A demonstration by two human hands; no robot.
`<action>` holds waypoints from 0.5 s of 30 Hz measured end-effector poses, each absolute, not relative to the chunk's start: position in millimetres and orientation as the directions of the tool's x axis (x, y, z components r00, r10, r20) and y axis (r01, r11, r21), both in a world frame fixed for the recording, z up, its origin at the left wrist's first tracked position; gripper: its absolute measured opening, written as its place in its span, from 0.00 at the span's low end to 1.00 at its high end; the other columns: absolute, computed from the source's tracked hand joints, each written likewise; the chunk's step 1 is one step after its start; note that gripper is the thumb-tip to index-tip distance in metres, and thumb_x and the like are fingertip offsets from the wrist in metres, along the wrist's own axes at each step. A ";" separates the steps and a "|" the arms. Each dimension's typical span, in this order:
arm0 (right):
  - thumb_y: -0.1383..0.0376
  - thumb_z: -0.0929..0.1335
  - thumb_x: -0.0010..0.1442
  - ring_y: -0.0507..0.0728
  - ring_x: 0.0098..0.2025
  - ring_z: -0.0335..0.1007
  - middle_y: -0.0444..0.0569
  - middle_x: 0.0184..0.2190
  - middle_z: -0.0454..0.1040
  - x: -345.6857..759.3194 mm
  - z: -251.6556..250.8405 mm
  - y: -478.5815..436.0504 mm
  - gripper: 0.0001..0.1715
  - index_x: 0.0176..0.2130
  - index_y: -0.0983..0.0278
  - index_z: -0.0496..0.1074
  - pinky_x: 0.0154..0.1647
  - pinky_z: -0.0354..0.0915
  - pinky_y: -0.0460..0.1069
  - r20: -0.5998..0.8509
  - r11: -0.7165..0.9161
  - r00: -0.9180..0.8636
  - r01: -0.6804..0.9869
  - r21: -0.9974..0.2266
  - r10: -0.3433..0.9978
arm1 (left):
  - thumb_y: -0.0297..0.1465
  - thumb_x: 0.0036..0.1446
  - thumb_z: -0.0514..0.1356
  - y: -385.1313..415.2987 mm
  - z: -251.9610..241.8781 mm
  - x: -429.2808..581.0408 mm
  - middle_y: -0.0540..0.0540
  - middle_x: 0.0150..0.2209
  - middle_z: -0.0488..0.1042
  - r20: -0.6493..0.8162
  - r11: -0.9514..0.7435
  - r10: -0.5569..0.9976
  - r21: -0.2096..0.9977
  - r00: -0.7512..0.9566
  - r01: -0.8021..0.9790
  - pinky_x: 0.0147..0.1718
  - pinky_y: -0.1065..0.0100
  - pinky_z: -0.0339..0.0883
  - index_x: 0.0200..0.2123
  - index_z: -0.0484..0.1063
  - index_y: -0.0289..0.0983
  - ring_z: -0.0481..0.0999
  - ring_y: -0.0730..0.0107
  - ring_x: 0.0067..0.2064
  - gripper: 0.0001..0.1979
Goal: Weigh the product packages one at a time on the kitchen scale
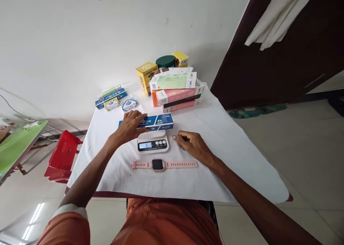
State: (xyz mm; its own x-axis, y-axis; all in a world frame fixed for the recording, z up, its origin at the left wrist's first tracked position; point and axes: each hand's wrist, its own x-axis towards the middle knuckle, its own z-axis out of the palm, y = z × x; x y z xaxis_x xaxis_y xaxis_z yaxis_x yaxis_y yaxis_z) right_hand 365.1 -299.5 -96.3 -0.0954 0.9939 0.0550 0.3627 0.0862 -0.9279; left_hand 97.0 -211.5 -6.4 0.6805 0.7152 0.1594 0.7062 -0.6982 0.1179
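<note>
A blue and white toothpaste box lies crosswise over a white kitchen scale. My left hand grips the box near its left end, thumb along the front and fingers over the top. The scale's lit display appears to read 363. To the right of the scale, my right hand rests on the white cloth with its fingers curled in, and nothing shows in it. Nearer to me, a pink smartwatch lies face up with its strap stretched out sideways.
Behind the scale stand stacked pink and green boxes, a yellow box and a green-lidded jar. Smaller boxes sit at the back left. A red chair and green table are on the left.
</note>
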 end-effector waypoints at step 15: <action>0.42 0.65 0.64 0.51 0.23 0.57 0.41 0.18 0.63 363.7 -93.0 -299.8 0.32 0.21 0.61 0.61 0.26 0.55 0.48 0.056 0.087 -0.093 0.372 -0.924 0.994 | 0.43 0.67 0.60 -239.9 -5.8 66.9 0.41 0.56 0.72 0.493 -0.509 0.824 0.426 0.280 0.748 0.58 0.54 0.69 0.60 0.68 0.43 0.74 0.57 0.59 0.22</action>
State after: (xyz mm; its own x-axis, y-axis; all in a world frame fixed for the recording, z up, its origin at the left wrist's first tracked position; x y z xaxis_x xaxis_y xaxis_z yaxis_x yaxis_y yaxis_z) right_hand 363.7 -299.8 -93.0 -0.0930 0.9941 0.0556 0.3721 0.0865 -0.9242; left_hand 66.9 -239.9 -5.8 0.2800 0.8240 0.4925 0.7483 -0.5087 0.4257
